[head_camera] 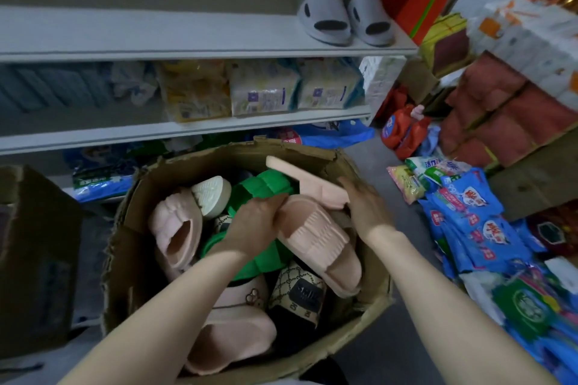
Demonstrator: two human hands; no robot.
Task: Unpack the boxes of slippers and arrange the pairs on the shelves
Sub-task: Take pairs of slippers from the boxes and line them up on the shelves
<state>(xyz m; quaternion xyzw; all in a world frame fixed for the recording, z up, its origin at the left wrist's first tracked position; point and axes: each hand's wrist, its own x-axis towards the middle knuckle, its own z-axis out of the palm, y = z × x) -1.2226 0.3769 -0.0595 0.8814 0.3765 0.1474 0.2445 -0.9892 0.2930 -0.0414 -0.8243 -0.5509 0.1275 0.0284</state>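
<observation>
In the cardboard box [377, 302], the pink ribbed slipper [319, 241] is grasped by the left hand [253, 225] with curled fingers; its mate [312, 183] is only touched by the right hand [366, 206], fingers straight. Next, the mate would need to be gripped and both shelved beside the grey pair [344, 19]

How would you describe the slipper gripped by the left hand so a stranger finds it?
Start at the big cardboard box on the floor below the shelves. On its right side lies a pale pink slipper, toe in the left hand. Only its wide strap is ribbed.
</observation>
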